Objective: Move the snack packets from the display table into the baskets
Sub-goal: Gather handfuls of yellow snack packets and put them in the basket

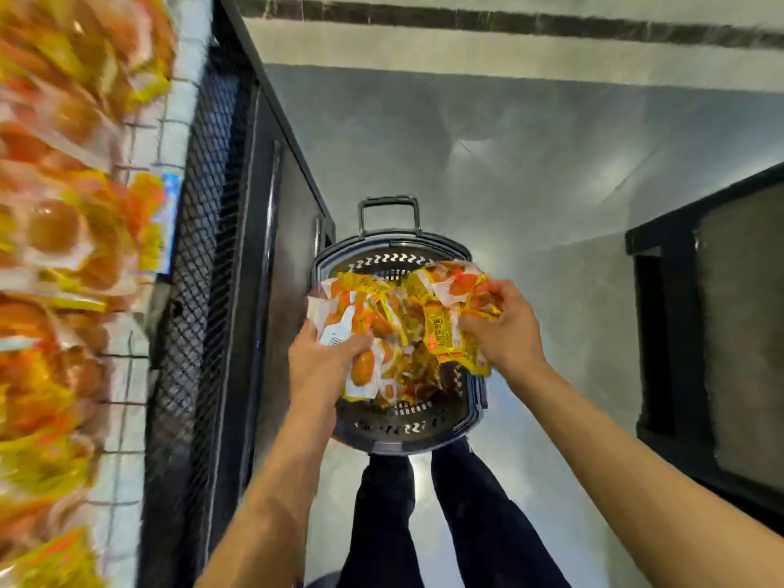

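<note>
A dark plastic basket (432,424) stands on the floor in front of my legs. Both my hands hold bunches of yellow-and-orange snack packets right above it. My left hand (322,367) grips a bunch of snack packets (365,328) over the basket's left side. My right hand (502,324) grips another bunch of packets (449,299) over the right side. More packets (413,386) lie inside the basket under the held ones. The display table (127,333) at the left is piled with several blurred packets (55,231) of the same kind.
The display table has a black mesh side (199,248) and a dark cabinet panel (275,248) running beside the basket. The basket's handle (388,214) sticks up at its far end. Another dark cabinet (717,333) stands at the right. Grey shiny floor (488,142) lies beyond.
</note>
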